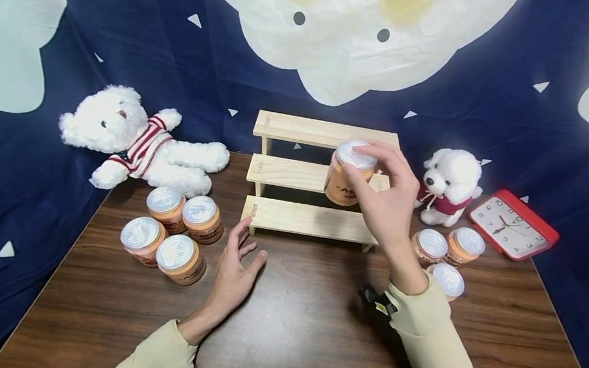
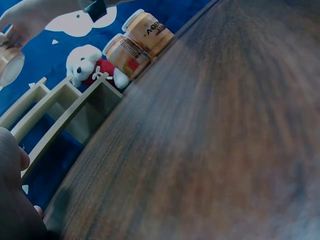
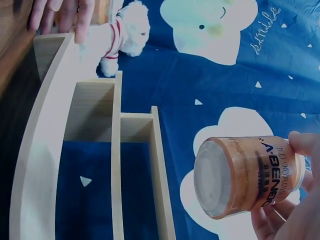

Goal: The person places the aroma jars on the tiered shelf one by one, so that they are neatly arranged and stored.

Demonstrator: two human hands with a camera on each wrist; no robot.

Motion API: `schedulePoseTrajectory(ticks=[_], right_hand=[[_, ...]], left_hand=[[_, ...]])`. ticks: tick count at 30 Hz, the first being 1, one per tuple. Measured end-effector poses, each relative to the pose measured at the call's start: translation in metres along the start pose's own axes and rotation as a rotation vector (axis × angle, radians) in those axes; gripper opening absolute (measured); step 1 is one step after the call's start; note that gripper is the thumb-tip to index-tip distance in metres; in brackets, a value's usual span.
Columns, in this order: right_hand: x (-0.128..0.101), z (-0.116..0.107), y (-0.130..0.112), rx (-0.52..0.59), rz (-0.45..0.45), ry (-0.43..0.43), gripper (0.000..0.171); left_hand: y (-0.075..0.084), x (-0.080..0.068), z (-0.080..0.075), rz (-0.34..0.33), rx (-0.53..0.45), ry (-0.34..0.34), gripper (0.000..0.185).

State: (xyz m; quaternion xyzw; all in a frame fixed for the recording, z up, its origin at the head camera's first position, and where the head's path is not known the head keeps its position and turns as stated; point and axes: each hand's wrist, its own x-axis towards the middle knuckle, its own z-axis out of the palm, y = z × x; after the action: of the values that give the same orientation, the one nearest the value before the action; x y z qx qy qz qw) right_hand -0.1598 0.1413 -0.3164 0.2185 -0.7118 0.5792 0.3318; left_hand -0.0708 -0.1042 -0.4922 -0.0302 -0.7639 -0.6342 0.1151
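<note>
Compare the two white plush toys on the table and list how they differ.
The teddy bear lies stretched out on its side at the left of the wooden step shelf; the plush dog sits upright at its right. The teddy bear looks clearly larger than the plush dog. The teddy bear wears a red, white and blue striped sweater; the plush dog wears a plain dark red top. Both are white and fluffy, near the backdrop.

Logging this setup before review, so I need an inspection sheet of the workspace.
Surface: dark wooden table.
Job's things: orange jar held above the three-step wooden shelf; four jars on the left, three jars on the right.
Clutter: teddy bear, toy dog, red clock.
Hands: right hand grips the jar; left hand open above the table.
Cables: nothing seen.
Surroundings: blue cloud-print cloth.
</note>
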Motion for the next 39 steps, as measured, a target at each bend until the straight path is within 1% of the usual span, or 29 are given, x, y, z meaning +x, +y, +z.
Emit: schedulePoseTrajectory(ticks=[3, 6, 24, 33, 35, 39], right_hand=[[0.008, 0.010, 0.004, -0.030, -0.013, -0.014, 0.028], [0.014, 0.019, 0.007, -0.035, -0.013, -0.027, 0.028], [0.046, 0.057, 0.020, -0.018, 0.052, -0.021, 0.025], [0.059, 0.077, 0.023, -0.002, 0.001, -0.029, 0.023], [0.061, 0.082, 0.024, -0.007, 0.006, -0.035, 0.023], [0.065, 0.089, 0.027, -0.034, 0.057, -0.046, 0.023]], left_hand=[[0.000, 0.000, -0.001, 0.007, 0.000, 0.000, 0.078], [0.000, 0.000, -0.001, 0.009, -0.001, -0.001, 0.077], [0.001, 0.000, 0.000, 0.017, -0.008, -0.001, 0.078], [0.000, 0.001, 0.000, 0.005, -0.005, -0.003, 0.077], [0.000, 0.001, -0.001, 0.006, -0.001, -0.003, 0.077], [0.000, 0.000, -0.001, 0.007, -0.002, -0.003, 0.077]])
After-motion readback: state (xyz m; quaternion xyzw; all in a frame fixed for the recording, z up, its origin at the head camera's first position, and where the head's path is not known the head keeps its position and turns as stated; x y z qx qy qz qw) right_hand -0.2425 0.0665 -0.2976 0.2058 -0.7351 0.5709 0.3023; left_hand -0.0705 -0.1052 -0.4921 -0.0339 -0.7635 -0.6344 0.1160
